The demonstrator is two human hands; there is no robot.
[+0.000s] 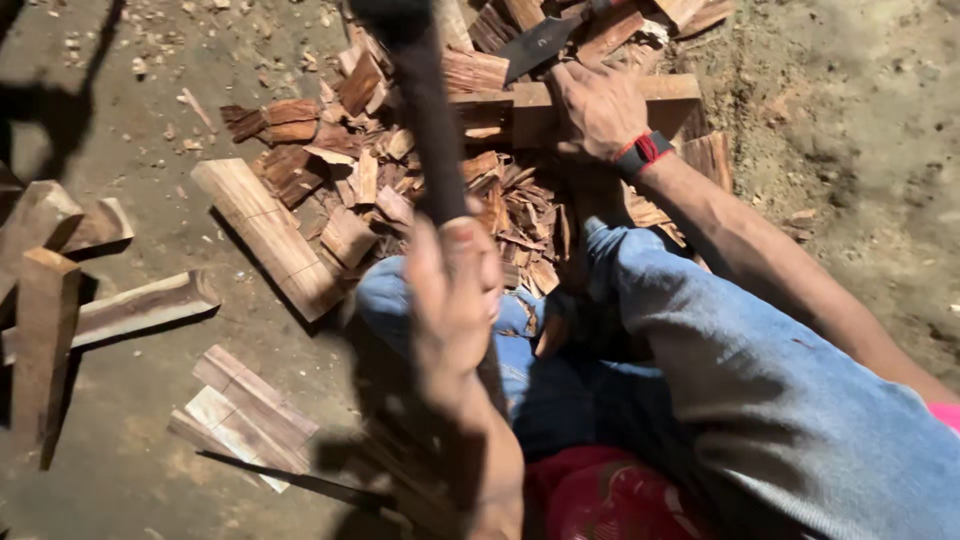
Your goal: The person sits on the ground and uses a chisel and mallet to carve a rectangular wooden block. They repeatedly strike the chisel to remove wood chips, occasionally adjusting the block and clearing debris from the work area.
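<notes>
Under the right hand (597,105) lies a wooden block (530,112), seemingly gripped.

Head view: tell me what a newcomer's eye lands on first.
First, the left hand at centre, gripping a dark tool handle that rises blurred toward the top edge. Next, the right hand with a red-and-black wristband, pressing a wooden block beside a dark metal blade. Reddish wood chips pile on the dirt floor around it.

wood chips (500,215) piled between knees and block (530,110), planks (245,415) lying left on ground (130,470)
</notes>
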